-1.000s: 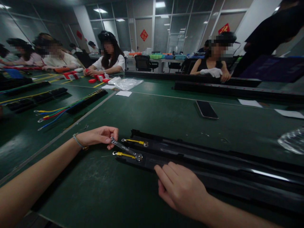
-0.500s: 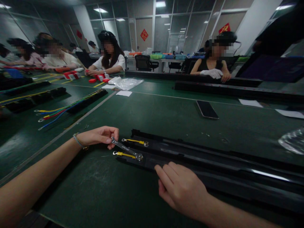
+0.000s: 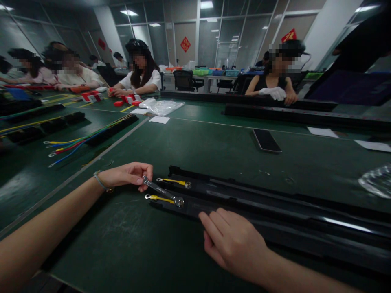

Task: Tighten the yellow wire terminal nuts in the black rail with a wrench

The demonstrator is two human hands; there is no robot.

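Between the fingers and thumb of my left hand point(image 3: 130, 175) is one end of a shiny combination wrench point(image 3: 161, 190). Its ring end sits over a fastener near the left end of the nearer long black rail point(image 3: 195, 208). My right hand point(image 3: 233, 240) has its fingers curled against the near edge of that rail, pinching it; the thumb is partly hidden. From the fastener a short yellow wire point(image 3: 163, 199) with a ring lug points left. A second yellow wire point(image 3: 174, 181) with a lug is fixed to the farther black rail point(image 3: 210, 185), lying alongside.
A phone point(image 3: 266, 141) lies beyond the rails on the green table point(image 3: 195, 138). Coloured lugged cables point(image 3: 73, 146) are at left. Clear plastic point(image 3: 377, 182) lies at right. Red-and-white boxes point(image 3: 91, 97), a plastic bag point(image 3: 163, 106) and more black rails point(image 3: 299, 114) are near seated co-workers.
Both hands, the wrench and the rails look unchanged. Across the table, a co-worker's gloved hand has shifted slightly.
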